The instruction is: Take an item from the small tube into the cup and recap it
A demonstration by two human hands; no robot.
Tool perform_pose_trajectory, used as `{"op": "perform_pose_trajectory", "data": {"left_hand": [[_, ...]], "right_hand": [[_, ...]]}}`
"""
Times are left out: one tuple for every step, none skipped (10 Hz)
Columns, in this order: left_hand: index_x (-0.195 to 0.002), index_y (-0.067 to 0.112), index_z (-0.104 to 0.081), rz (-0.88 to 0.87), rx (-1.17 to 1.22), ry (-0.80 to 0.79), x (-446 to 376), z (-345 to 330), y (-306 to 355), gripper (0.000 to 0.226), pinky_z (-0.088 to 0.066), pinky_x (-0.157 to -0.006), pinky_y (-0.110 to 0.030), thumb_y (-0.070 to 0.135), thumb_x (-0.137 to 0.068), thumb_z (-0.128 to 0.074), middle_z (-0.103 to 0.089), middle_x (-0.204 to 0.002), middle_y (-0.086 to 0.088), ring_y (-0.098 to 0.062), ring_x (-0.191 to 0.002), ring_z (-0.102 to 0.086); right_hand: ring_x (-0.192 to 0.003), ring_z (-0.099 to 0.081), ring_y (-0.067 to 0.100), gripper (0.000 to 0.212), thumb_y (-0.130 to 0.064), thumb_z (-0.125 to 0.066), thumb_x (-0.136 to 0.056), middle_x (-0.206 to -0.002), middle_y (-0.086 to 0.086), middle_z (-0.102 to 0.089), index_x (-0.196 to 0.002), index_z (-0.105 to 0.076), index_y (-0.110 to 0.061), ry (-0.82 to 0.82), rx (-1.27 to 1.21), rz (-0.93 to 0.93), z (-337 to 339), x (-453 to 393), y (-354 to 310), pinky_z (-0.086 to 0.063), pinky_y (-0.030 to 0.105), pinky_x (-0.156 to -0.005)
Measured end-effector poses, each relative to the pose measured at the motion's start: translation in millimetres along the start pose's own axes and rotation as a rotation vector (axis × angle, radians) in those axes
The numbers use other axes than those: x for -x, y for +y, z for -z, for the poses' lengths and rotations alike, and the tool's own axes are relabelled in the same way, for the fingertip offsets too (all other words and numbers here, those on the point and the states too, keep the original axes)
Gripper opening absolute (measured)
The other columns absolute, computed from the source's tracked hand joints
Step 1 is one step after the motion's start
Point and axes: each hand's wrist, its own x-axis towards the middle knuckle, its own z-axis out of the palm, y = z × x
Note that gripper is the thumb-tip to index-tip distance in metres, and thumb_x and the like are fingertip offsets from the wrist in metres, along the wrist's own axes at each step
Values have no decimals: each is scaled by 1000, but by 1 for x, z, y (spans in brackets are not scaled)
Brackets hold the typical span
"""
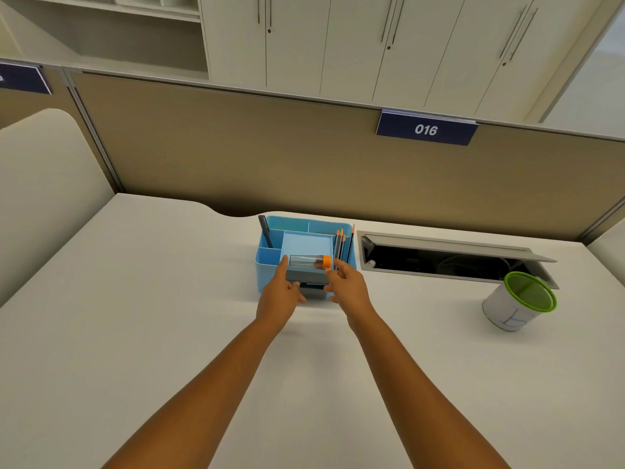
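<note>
- Right now both bare arms reach forward over the white desk (135, 333) toward a blue desk organizer (267, 265) that stands near the tan partition (236, 147).
- A small clear tube (306, 261) with an orange cap (326, 262) lies on its side across the front of the organizer, cap pointing right, on top of a grey drawer block (306, 275).
- The left hand (280, 292) has its fingers at the tube's clear end; the fingertip touches it, yet a full grasp cannot be told.
- The right hand (348, 286) sits just beside the capped end, fingers loosely curled and spread, with the thumb and forefinger near the cap; whether they pinch it cannot be told.
- A black pen (265, 231) leans in the organizer's left compartment, and several pencils (341, 245) stand tips up in its right one.
- The white cup (507, 309) with a green rim stands well apart to the right, tilted in this wide view, just in front of an open cable hatch (439, 262) set into the desk.
- A dark blue plate reading 016 (426, 129) hangs on the partition's top edge, with pale cabinets (338, 45) behind.
</note>
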Motion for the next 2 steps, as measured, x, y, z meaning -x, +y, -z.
{"op": "perform_pose_trajectory", "data": {"left_hand": [[-140, 23, -19, -67, -25, 128, 16, -2, -11, 54, -51, -80, -32, 14, -93, -44, -59, -118, -15, -20, -87, -60], [-139, 23, -22, -92, -139, 110, 44, -9, -30, 52, -48, -76, -25, 15, -93, -43, -67, -100, -10, -13, -80, -58]], "right_hand": [[-119, -52, 29, 41, -19, -47, -95, -137, 14, -47, -135, -41, -15, 36, 23, 37, 3, 8, 13, -50, 39, -92], [-109, -52, 17, 35, -20, -47, -94, -134, 12, -50, -129, -46, -17, 92, 168, 108, 3, 30, 33, -46, 25, -84]]}}
